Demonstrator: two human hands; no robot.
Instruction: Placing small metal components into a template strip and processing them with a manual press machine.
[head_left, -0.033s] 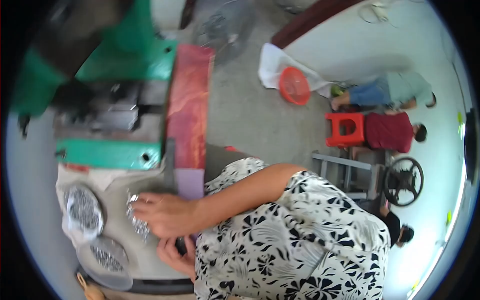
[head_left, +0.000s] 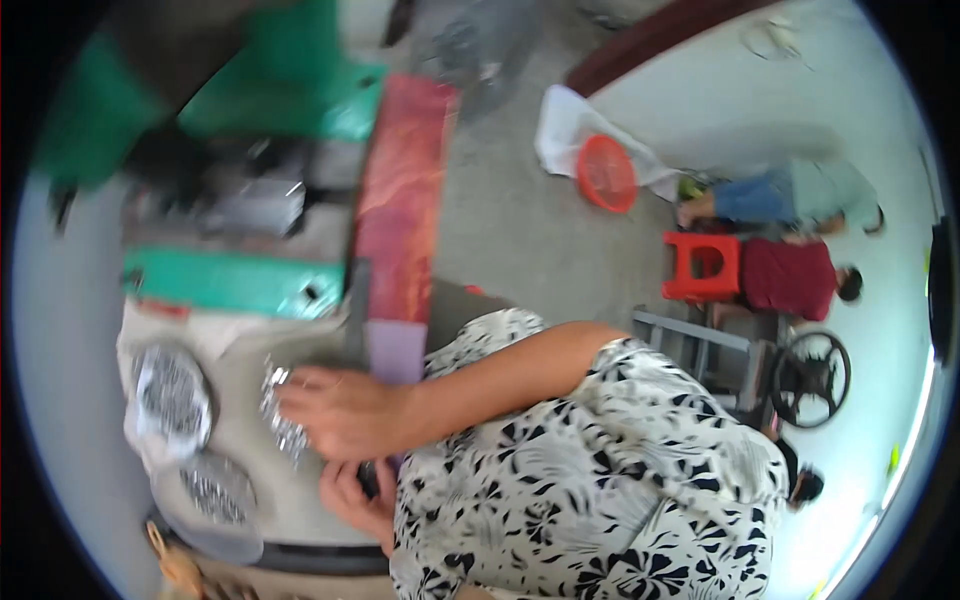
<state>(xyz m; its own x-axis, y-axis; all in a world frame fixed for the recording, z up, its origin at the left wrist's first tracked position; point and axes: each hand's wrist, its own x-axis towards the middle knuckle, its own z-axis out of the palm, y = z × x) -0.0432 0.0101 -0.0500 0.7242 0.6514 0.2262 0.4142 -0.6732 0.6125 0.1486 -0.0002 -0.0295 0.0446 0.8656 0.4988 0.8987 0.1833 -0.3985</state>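
My right hand (head_left: 335,410) reaches left across my black-and-white patterned top and is closed on a small stack of shiny silver foil pieces (head_left: 278,420) on a pale work surface (head_left: 240,415). My left hand (head_left: 350,497) sits just below it, close to my body, with its fingers curled around a small dark object (head_left: 368,478). Two round silver foil stacks (head_left: 170,395) (head_left: 215,490) lie in clear bags to the left of my hands.
A green press machine (head_left: 235,280) stands beyond the work surface, with a red-pink board (head_left: 400,210) beside it. On the right are a red stool (head_left: 705,265), two people on the floor, an orange basket (head_left: 605,172) and a black handwheel (head_left: 810,375).
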